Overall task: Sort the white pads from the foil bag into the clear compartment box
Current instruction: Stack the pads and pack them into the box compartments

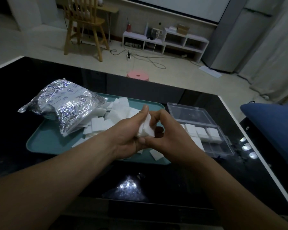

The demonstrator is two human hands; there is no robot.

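Both hands, left hand (131, 130) and right hand (163, 130), are pinching a small stack of white square pads (145, 128) together mid-frame; the clear plastic compartment box (206, 128) is sitting just right of them, nearer the right hand.

I see a teal tray (45, 141) on the black counter (15, 146), a pink stool (138, 75) and wooden chair (85, 22) beyond, and possibly a blue cushion (273, 123).

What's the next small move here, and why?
Probably carry the stack of white pads, held between left hand and right hand over the teal tray, right to the clear compartment box: its lid is open, the far row holds pads, visible near compartments look empty.
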